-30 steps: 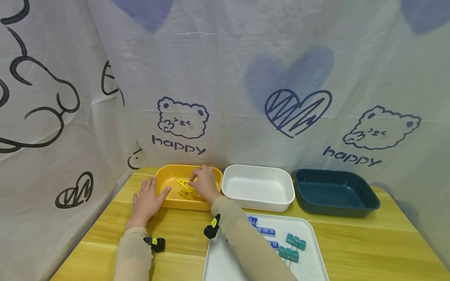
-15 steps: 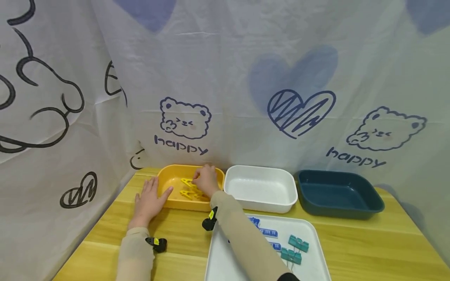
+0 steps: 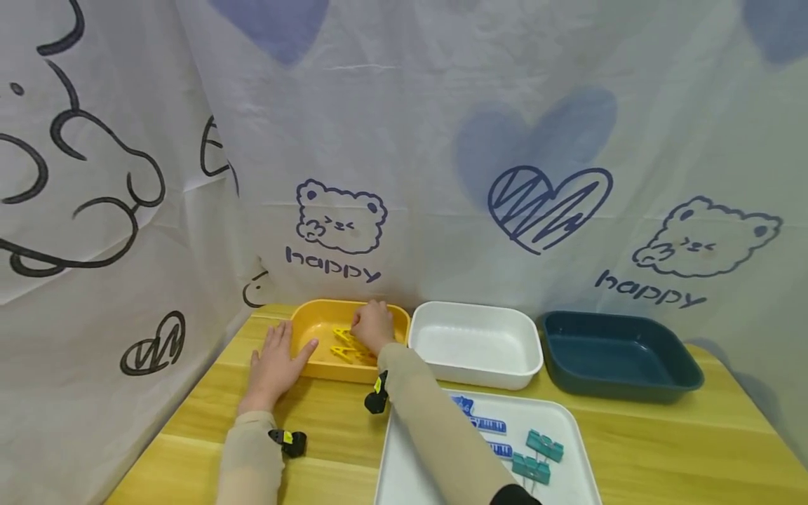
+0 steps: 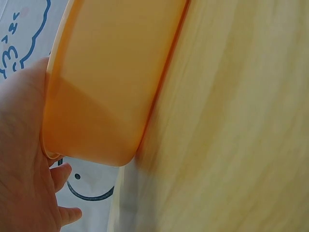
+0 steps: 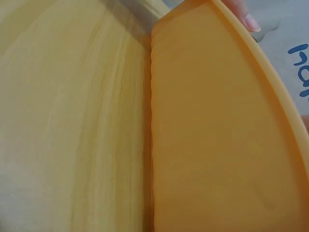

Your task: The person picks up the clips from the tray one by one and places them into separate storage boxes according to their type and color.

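Yellow clips [image 3: 344, 353] lie in the yellow bin [image 3: 334, 372], which serves as landmark. Right hand [image 3: 374, 325] reaches over the bin's front wall, right beside the clips, fingers bent; whether it grips one, cannot tell. Left hand [image 3: 276, 365] rests at the bin's left end, thumb spread wide from straight fingers.

Right of the bin: white bin [image 3: 476, 372], then dark teal bin [image 3: 621, 382]. Nearer the person, right of the bin: white tray [image 3: 407, 463] with blue ruler-like pieces [image 3: 489, 425] and teal binder clips [image 3: 544, 445]. Under all, a pale wood-grain table [image 3: 669, 449]. Behind the bin, a whitish cloth [image 3: 429, 147] hangs creased, printed with hearts, bear faces, "happy".

Yellow clips show in the head view only. Left wrist view adds fingertips [image 4: 72, 213] past the bin's end; right wrist view, the front wall's base meeting the wood.
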The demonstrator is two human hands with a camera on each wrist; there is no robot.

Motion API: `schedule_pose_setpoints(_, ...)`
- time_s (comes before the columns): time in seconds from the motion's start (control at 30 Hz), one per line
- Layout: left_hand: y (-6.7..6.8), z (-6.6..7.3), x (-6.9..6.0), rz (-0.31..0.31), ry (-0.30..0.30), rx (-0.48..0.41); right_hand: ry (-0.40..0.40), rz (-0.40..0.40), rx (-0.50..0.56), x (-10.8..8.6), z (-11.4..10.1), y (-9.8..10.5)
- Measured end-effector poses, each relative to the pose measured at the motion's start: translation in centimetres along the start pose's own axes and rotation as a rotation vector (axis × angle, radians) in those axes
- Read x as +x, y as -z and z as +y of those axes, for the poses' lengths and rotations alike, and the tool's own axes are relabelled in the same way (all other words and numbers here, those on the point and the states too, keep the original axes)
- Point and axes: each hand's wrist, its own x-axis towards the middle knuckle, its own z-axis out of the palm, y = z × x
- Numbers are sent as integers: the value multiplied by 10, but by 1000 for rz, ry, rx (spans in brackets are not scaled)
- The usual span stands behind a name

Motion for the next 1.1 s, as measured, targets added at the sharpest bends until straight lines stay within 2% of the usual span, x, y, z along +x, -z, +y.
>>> schedule_pose_setpoints(0.43, -1, 2, -1, 20, 9, -15, 62, 9, -141, 2, -12, -3)
schedule_pose_setpoints(0.83, -2, 2, -1, 20, 9, -10, 14, 6, -181, 4, -14, -8)
schedule_pose_setpoints(1.1, -2, 1, -1, 17, 11, -10, 22, -5, -210, 5, -11, -11)
